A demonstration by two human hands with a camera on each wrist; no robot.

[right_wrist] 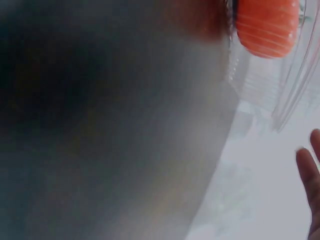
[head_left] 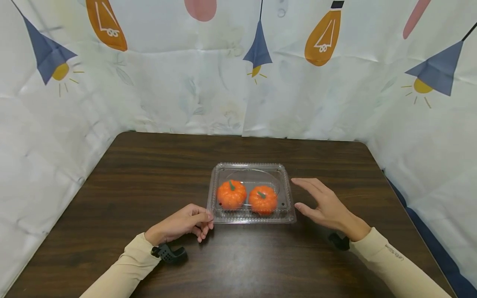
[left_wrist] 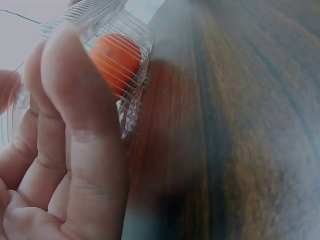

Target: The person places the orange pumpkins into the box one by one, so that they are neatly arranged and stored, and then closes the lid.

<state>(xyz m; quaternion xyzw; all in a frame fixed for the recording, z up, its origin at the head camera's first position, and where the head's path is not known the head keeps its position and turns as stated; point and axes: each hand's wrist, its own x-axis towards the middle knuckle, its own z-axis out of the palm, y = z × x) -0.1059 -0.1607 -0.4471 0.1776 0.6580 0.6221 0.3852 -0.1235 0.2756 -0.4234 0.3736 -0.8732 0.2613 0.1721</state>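
Note:
A clear plastic clamshell container (head_left: 249, 166) lies on the table with its lid over two small orange pumpkins. The left pumpkin (head_left: 232, 196) and the right pumpkin (head_left: 263, 201) sit side by side, each with a green stem. At the near left corner my left hand (head_left: 184, 225) pinches the container's rim between thumb and fingers. My right hand (head_left: 328, 207) is just off the right side, fingers spread and holding nothing. In the right wrist view, a gap shows between its fingertips (right_wrist: 307, 167) and the container wall (right_wrist: 260, 90).
A dark wood-grain table (head_left: 156, 165) carries the container. White curtains (head_left: 179, 95) printed with lamps and bulbs hang behind the table and along both sides. A dark band (head_left: 171, 252) circles the left wrist.

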